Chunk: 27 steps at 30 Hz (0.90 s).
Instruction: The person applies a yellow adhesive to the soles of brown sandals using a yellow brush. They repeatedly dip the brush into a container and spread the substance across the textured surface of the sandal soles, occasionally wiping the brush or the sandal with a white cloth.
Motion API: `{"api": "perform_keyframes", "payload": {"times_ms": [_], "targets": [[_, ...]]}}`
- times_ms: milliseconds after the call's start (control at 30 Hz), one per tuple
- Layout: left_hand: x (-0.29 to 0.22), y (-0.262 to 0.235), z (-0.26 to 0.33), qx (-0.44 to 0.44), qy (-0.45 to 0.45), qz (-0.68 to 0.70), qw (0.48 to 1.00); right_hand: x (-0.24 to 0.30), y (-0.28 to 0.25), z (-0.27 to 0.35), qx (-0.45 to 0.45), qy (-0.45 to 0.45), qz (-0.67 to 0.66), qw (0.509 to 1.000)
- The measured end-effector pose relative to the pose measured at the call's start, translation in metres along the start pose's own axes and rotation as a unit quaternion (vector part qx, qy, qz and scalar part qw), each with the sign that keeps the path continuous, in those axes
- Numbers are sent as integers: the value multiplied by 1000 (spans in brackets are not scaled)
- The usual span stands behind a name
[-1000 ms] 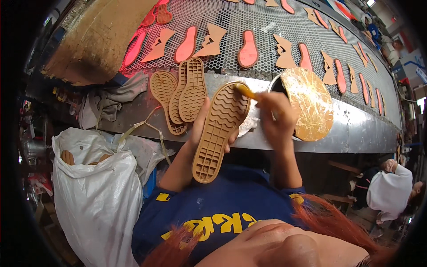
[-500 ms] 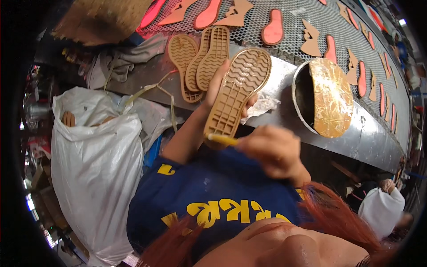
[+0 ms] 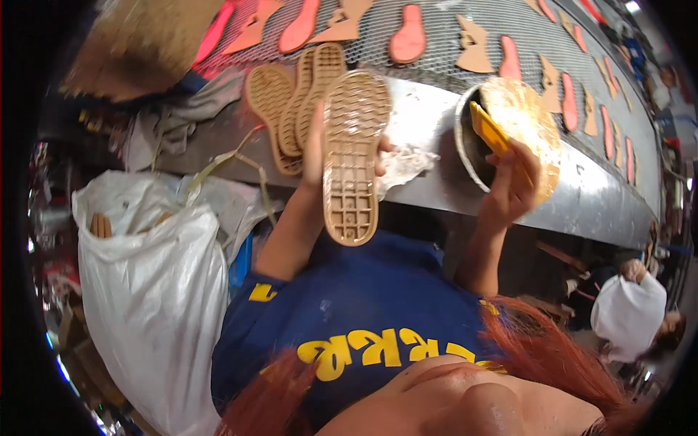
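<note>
My left hand point(image 3: 314, 152) is closed round a tan shoe sole point(image 3: 352, 160), holding it with its patterned face up. The wave grooves and square grid of that face look wet and glossy. My right hand point(image 3: 513, 182) grips a flat yellow brush point(image 3: 490, 131) whose tip is over the open half of a round tub point(image 3: 462, 149). A shiny golden cover point(image 3: 525, 109) lies across the tub's other half. Just beyond my left hand, several more tan soles point(image 3: 270, 102) lie overlapping on the bench. Beside the held sole rests a crumpled white cloth or paper point(image 3: 407, 168).
A metal bench edge point(image 3: 600, 207) runs along the mesh surface point(image 3: 436, 43), which carries pink insoles point(image 3: 407, 36) and tan cut pieces point(image 3: 472, 47). A white sack point(image 3: 149, 291) stands at left near a grey cloth point(image 3: 178, 109). A person in white point(image 3: 629, 312) is at far right.
My right hand has moved the brush from the near end of the sole rightward to the tub. The held sole has turned more upright in view and shifted slightly left.
</note>
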State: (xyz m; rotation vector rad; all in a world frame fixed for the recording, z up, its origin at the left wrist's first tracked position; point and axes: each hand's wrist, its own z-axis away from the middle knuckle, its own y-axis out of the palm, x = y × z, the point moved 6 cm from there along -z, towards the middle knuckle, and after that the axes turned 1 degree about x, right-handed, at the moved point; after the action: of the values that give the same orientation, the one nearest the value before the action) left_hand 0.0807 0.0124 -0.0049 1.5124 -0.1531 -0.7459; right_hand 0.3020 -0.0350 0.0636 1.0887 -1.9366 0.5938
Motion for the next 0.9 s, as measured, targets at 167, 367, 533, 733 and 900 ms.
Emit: {"api": "perform_keyframes", "payload": {"times_ms": [167, 367, 533, 733, 900], "targets": [[-10, 18, 1, -11, 101, -121, 987, -40, -14, -3, 96, -24, 337, 936], [-3, 30, 5, 18, 114, -124, 986, -31, -9, 0, 77, 13, 222, 972], [-2, 29, 6, 26, 97, -116, 988, -45, -25, 4, 25, 84, 47, 995], [-2, 31, 8, 32, 104, -130, 985, -4, 8, 5, -11, 86, -219, 972], [3, 37, 9, 57, 82, -99, 990, 48, 43, 20, 73, -165, -38, 983]]}}
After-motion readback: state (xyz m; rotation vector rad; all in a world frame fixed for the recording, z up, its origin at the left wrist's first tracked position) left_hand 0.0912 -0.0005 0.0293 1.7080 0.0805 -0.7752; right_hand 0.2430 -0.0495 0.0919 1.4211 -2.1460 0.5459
